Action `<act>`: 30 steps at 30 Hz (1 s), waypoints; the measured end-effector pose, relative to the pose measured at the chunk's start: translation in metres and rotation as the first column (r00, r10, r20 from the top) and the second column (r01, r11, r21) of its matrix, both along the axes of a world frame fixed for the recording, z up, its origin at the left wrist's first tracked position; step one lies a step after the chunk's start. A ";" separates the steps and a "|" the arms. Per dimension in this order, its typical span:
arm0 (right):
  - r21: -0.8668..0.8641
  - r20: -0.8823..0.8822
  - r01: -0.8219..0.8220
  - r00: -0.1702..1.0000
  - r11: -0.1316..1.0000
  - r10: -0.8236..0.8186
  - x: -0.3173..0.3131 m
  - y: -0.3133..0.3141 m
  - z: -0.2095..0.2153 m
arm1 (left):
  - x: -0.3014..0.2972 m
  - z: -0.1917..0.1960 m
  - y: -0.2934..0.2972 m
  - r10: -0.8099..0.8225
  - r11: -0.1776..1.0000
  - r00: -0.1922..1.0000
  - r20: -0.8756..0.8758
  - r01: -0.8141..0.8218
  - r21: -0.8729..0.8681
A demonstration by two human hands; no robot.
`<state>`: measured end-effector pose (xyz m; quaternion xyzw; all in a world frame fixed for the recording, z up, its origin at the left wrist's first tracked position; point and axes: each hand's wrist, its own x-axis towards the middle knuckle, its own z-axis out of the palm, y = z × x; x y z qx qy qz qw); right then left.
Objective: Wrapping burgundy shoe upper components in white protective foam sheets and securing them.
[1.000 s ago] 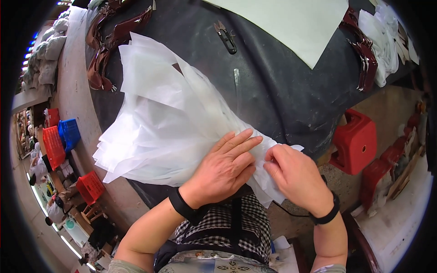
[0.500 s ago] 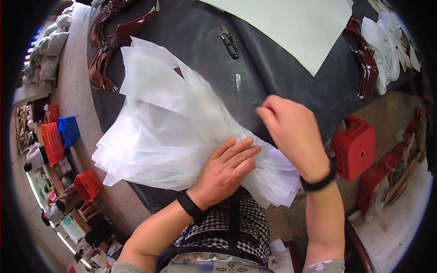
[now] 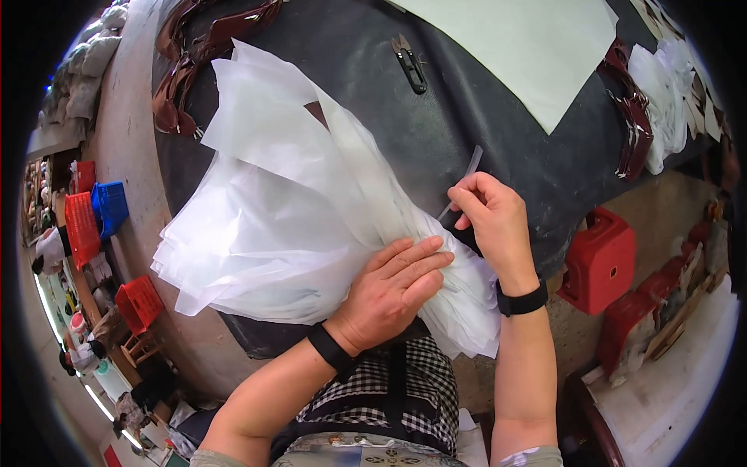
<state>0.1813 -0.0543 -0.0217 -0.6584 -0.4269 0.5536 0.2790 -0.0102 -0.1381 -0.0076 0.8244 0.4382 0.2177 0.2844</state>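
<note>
A bundle of thin white translucent sheets (image 3: 264, 194) lies gathered near the dark table's front edge, fanned out on the left and bunched narrow on the right. My left hand (image 3: 393, 288) rests on the narrow part, fingers stretched flat and pressing it down. Just beyond the bundle's right end, my right hand (image 3: 494, 222) is closed in a pinch on a thin clear strip (image 3: 475, 161), which sticks out above and below the fingers. A dark brown patch (image 3: 317, 114) shows at the upper edge of the sheets.
Black thread snips (image 3: 409, 64) lie beyond the bundle, near a large pale sheet (image 3: 513, 54). Glossy dark-red strips (image 3: 187, 78) sit at the far left, and more beside a white crumpled pile (image 3: 660, 101) at right. A red plastic container (image 3: 597, 261) stands below the table's right side.
My right hand has taken hold of the clear strip, which lay flat on the table before, and brought it to the bundle's right end. My left hand stays on the sheets.
</note>
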 end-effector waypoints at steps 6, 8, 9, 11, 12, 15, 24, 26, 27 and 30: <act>0.054 -0.196 -0.027 0.980 0.998 0.037 0.004 -0.022 0.020 | 0.001 0.000 0.005 0.033 0.997 0.994 0.103 -0.025 -0.074; -0.157 -0.412 -0.004 0.909 0.988 -0.062 0.010 -0.030 0.014 | 0.003 0.001 0.005 0.057 0.995 0.990 0.127 -0.047 -0.083; -0.157 -0.411 0.001 0.909 0.988 -0.067 0.011 -0.032 0.014 | 0.004 0.003 0.005 0.081 0.993 0.985 0.151 -0.067 -0.094; -0.160 -0.509 -0.004 0.857 0.987 -0.079 0.014 -0.033 0.014 | 0.005 0.006 0.006 0.090 0.992 0.981 0.172 -0.074 -0.099; -0.162 -0.510 0.000 0.856 0.987 -0.084 0.014 -0.034 0.013 | 0.005 0.006 0.007 0.104 0.991 0.976 0.190 -0.085 -0.106; -0.172 -0.535 -0.032 0.842 0.985 -0.066 0.014 -0.036 0.011 | 0.005 0.005 0.011 0.147 0.977 0.950 0.276 -0.097 -0.187; 0.196 -0.171 -0.375 0.897 0.906 0.408 0.021 -0.038 0.025 | -0.007 0.012 0.014 0.236 0.894 0.896 0.377 -0.049 -0.445; 0.271 -0.149 -0.405 0.879 0.873 0.454 0.026 -0.039 0.020 | -0.007 0.014 0.017 0.235 0.888 0.902 0.363 -0.048 -0.457; 0.346 -0.125 -0.437 0.856 0.830 0.502 0.027 -0.038 0.017 | -0.007 0.015 0.018 0.240 0.882 0.907 0.345 -0.055 -0.468; 0.322 -0.131 -0.440 0.856 0.838 0.500 0.026 -0.038 0.024 | -0.005 0.015 0.019 0.290 0.865 0.892 0.346 -0.089 -0.494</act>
